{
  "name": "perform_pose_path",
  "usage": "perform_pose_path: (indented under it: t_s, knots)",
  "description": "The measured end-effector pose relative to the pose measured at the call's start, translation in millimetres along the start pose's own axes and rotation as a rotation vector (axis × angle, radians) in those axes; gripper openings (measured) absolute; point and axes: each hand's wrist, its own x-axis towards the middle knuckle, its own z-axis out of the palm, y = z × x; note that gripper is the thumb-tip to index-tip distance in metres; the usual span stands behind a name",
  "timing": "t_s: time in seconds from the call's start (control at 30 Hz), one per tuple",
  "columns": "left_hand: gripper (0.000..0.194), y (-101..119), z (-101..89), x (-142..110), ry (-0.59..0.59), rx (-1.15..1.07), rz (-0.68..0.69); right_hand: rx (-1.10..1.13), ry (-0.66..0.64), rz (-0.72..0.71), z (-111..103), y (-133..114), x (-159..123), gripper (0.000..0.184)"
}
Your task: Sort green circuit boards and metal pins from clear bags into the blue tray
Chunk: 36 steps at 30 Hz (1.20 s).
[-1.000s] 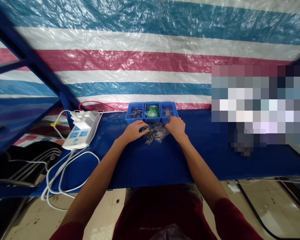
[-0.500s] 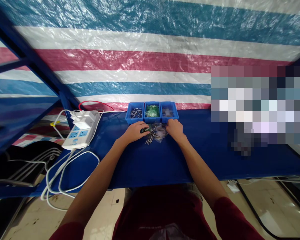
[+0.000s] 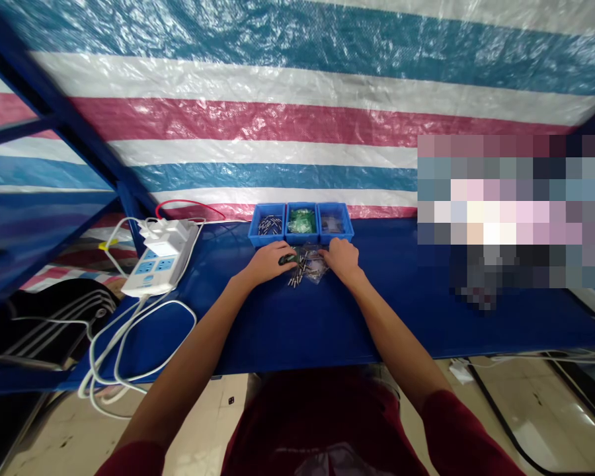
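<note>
In the head view, my left hand (image 3: 268, 262) rests on the blue table with its fingers curled around a small dark object (image 3: 287, 259), whose kind I cannot make out. Close to its fingertips lies a loose pile of short metal pins (image 3: 298, 274). Clear plastic bags (image 3: 317, 266) overlap the pile on the right. My right hand (image 3: 343, 258) is at the bags' right edge, fingers bent and thumb apart, the thumb reaching onto the plastic. Behind the hands stand three blue bins: the left bin (image 3: 252, 233) contains metal pins, the middle bin (image 3: 302, 239) green packets, the right bin (image 3: 349, 231) clear bags.
A white power strip (image 3: 151, 281) with plugged-in adapters and looped white cables (image 3: 123, 344) lies to the left on the table (image 3: 297, 337). A striped plastic sheet (image 3: 258, 119) hangs behind. At the right, a pixelated patch hides part of the scene.
My right hand has shifted slightly left, its thumb now further over the plastic bags. My left hand stays in place with the dark object.
</note>
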Motion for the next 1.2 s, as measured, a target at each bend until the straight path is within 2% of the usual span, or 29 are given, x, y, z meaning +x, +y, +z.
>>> perform_pose_path:
  t_s: [0.13, 0.27, 0.47, 0.53, 0.6, 0.7, 0.77, 0.93, 1.1, 1.2]
  knots:
    - [0.027, 0.4, -0.1, 0.3, -0.007, 0.019, -0.001, 0.000, -0.015, -0.012, 2.1, -3.9, -0.1, 0.026]
    - [0.026, 1.6, -0.7, 0.6, -0.008, 0.016, -0.002, -0.009, -0.022, -0.028, -0.8, -5.8, -0.4, 0.024]
    - [0.027, 3.8, -0.9, 0.6, 0.023, -0.044, -0.034, 0.030, 0.086, -0.125, -6.6, -9.7, -2.7, 0.025]
    - [0.031, 7.4, 0.0, 1.7, 0.072, -0.106, -0.099, 0.057, 0.131, -0.180, -6.7, -11.3, -4.2, 0.025]
    - [0.036, 13.0, 2.1, 3.8, 0.170, -0.226, -0.195, 0.088, 0.157, -0.244, -5.4, -12.6, -5.8, 0.027]
    - [0.043, 22.7, 5.9, 8.1, 0.325, -0.513, -0.328, 0.141, 0.176, -0.358, -1.7, -13.7, -7.7, 0.029]
    - [0.045, 27.3, 7.7, 10.5, 0.382, -0.684, -0.376, 0.169, 0.191, -0.411, 1.4, -14.0, -8.2, 0.029]
    - [0.040, 28.7, 7.2, 11.9, 0.395, -0.829, -0.395, 0.287, 0.237, -0.465, 11.0, -14.0, -6.0, 0.023]
    - [0.034, 27.3, 5.7, 10.7, 0.396, -0.870, -0.369, 0.587, 0.243, -0.446, 18.4, -15.4, -2.7, 0.024]
    - [0.034, 29.1, 4.5, 10.8, 0.390, -0.905, -0.365, 0.694, 0.215, -0.457, 17.8, -17.6, -3.3, 0.023]
